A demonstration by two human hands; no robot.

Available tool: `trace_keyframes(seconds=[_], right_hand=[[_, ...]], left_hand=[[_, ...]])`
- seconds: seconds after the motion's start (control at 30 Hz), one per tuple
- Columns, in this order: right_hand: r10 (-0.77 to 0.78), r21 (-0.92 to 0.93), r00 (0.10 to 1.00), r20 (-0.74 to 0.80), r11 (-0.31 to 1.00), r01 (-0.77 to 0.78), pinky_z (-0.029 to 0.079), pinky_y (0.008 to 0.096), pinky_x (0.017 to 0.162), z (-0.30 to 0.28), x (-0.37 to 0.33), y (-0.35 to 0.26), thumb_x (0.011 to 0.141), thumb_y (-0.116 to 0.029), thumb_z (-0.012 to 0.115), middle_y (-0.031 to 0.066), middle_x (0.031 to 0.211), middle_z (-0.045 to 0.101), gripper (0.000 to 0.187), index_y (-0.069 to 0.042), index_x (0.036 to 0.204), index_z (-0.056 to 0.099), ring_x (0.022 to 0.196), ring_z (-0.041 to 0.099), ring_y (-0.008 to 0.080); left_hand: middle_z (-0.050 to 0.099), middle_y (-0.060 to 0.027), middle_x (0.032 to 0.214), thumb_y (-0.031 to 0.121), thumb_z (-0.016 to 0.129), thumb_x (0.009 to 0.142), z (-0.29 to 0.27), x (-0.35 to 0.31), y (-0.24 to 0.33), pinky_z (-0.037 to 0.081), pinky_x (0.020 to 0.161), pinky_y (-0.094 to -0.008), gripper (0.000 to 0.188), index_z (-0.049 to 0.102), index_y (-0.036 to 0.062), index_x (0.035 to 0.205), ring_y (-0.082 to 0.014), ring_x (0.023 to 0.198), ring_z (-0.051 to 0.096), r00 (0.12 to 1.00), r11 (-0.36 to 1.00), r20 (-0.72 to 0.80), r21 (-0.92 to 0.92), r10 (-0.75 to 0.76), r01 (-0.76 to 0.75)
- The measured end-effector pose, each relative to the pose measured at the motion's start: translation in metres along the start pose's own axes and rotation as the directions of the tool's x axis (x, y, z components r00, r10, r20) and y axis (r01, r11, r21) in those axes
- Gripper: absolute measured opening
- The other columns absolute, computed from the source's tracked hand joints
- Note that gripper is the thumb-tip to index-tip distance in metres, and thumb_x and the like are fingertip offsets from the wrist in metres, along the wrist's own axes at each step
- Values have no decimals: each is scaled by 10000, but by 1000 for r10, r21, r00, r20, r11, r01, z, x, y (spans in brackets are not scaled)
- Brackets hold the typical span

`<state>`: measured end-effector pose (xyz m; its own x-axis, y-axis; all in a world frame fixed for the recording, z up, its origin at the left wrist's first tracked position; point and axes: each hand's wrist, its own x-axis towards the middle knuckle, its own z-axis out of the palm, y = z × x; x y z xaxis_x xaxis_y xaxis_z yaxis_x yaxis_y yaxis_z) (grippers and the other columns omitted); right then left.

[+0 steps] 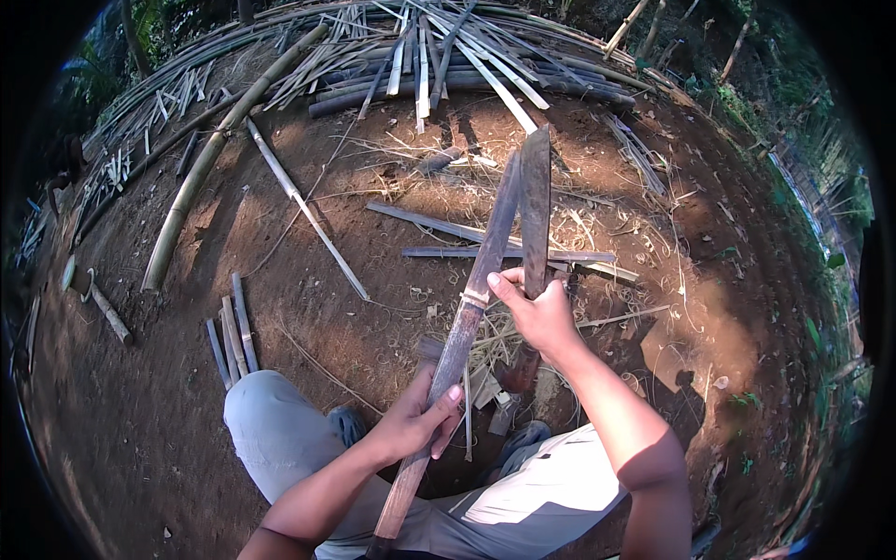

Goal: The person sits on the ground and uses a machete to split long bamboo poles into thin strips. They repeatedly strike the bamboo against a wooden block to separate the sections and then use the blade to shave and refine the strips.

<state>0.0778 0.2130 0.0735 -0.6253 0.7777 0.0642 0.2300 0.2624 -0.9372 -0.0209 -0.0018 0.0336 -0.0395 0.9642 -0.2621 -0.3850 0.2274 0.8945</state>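
The left hand (416,425) curls around a long, flat bamboo strip (459,345), smudgy grey and browner low down; the right hand (543,319) grips a big dark knife (536,210).

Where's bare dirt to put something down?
The widest bare soil lies left of the left knee, below the short log. A smaller patch sits between the four short sticks and the long thin stick. It's crowded between the shoes, where scraps lie, and at the far bamboo pile.
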Motion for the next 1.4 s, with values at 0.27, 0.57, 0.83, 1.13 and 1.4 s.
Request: trace_keyframes(seconds=[0.27,0.57,0.83,1.13,1.4], right_hand=[[107,219,992,71,968,-120,291,254,477,12,-25,-33,966,-317,647,-92,585,466,321,-14,870,687,540,389,17],[-561,-479,814,151,678,557,463,414,459,-9,-31,-43,833,-740,559,117,528,537,731,-32,666,494,510,624,339],[-680,-621,673,290,401,673,484,396,485,-8,-37,-39,740,-818,562,93,518,518,762,-71,619,476,476,597,289],[-636,-654,770,50,561,507,479,381,456,-27,-1,-35,872,-738,483,98,497,507,716,-57,648,484,478,604,312],[-545,-597,836,-54,689,411,400,431,452,-48,34,-30,917,-732,392,145,506,475,756,-36,639,485,476,563,381]], left_hand=[[606,-126,806,398,310,1071,-4,27,78,529,490,-311,389,474,46,1039,-199,551,626,999,972,-39,-236,9,-18],[540,-42,706,315,393,1050,23,27,94,385,394,-233,302,537,49,1050,-110,455,509,963,981,-200,-30,183,-192],[496,-19,671,399,357,1057,26,19,62,338,395,-223,346,466,71,1033,-72,462,464,910,896,-171,315,377,-312],[466,-16,641,352,356,1074,30,15,66,324,388,-234,343,515,49,1043,-76,431,406,950,982,-249,79,188,-174],[468,-7,612,365,368,1071,28,14,57,307,361,-233,343,493,61,973,-71,403,407,942,977,-263,91,210,-192]])
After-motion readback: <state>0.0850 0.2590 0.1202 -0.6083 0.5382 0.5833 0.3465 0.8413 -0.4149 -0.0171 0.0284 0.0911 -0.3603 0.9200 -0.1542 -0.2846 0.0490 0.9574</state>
